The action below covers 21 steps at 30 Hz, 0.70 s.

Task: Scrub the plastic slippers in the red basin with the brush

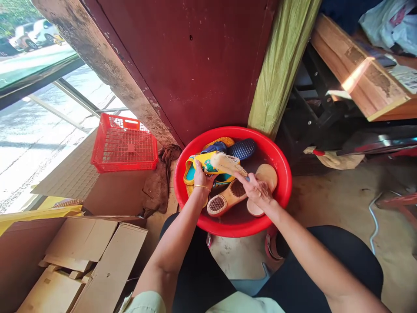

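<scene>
My left hand (202,177) grips a yellow sandal (196,163) with a teal insole and a green picture on its strap. In my right hand (257,188) is a scrub brush (226,163), its pale bristles lying against the sandal's strap. Both hands are over a red basin (286,174). Inside it lie a navy ribbed-sole shoe (243,149), a tan shoe sole with brown textured patches (217,204) and a beige sandal (266,174) under my right forearm. Part of the brush handle is hidden by my fingers.
A red plastic crate (125,148) stands left of the basin, with a brown cloth (159,182) on the ground beside it. Cardboard boxes (110,261) are at lower left. Behind the basin rise a maroon panel (195,65) and a yellow-green curtain (280,65); a wooden drawer (361,69) juts out at right.
</scene>
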{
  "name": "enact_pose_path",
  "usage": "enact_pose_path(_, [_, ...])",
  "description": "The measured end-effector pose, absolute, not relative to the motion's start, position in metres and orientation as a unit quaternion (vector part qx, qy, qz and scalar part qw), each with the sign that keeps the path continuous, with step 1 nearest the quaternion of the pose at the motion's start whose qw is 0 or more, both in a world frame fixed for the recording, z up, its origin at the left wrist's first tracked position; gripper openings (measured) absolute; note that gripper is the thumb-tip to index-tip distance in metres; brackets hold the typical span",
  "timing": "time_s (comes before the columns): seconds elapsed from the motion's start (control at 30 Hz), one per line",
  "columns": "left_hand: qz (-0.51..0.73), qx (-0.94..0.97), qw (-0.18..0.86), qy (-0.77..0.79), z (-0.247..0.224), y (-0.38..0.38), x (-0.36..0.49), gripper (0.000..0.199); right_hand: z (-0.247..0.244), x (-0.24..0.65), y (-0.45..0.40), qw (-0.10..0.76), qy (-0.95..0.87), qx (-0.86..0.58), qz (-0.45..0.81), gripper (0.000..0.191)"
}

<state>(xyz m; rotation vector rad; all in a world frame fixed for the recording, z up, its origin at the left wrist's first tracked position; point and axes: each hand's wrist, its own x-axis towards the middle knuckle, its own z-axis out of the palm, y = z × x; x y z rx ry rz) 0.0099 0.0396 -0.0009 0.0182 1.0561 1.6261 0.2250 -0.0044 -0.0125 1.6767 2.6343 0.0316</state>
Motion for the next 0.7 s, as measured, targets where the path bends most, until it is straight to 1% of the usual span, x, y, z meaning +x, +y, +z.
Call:
enact_pose_path(0.1, [0.689,0.013,0.570,0.448,-0.001,0.041,-0.003,0.055,-0.022,0.252,0.015,-0.043,0.792,0.609,-0.018,0.059])
enact_pose_path(0.17, [0.680,0.028,0.583,0.444,-0.001,0.043,-0.009,0.062,-0.026,0.268,0.023,-0.091,0.768,0.632,-0.043,0.057])
enact_pose_path(0.2, [0.675,0.033,0.588,0.445,-0.002,0.044,-0.010,0.065,-0.028,0.273,0.025,-0.102,0.763,0.636,-0.057,0.058])
enact_pose_path(0.23, [0.671,0.037,0.591,0.447,-0.003,0.046,-0.011,0.067,-0.029,0.275,0.027,-0.099,0.761,0.638,-0.068,0.058])
enact_pose_path(0.3, [0.672,0.036,0.590,0.446,-0.006,0.047,-0.008,0.068,-0.032,0.276,0.027,-0.061,0.763,0.638,-0.086,0.058])
enact_pose_path(0.37, [0.689,0.035,0.576,0.439,-0.009,0.049,-0.006,0.066,-0.038,0.272,0.026,-0.023,0.768,0.634,-0.092,0.057])
enact_pose_path(0.43, [0.714,0.043,0.547,0.435,-0.013,0.051,-0.005,0.062,-0.046,0.268,0.027,-0.014,0.773,0.627,-0.093,0.057])
enact_pose_path(0.6, [0.748,0.114,0.489,0.435,-0.021,0.055,-0.006,0.050,-0.069,0.261,0.026,-0.044,0.783,0.607,-0.127,0.061])
enact_pose_path(0.7, [0.718,0.165,0.519,0.434,-0.025,0.052,-0.001,0.045,-0.069,0.261,0.029,-0.058,0.792,0.591,-0.141,0.062])
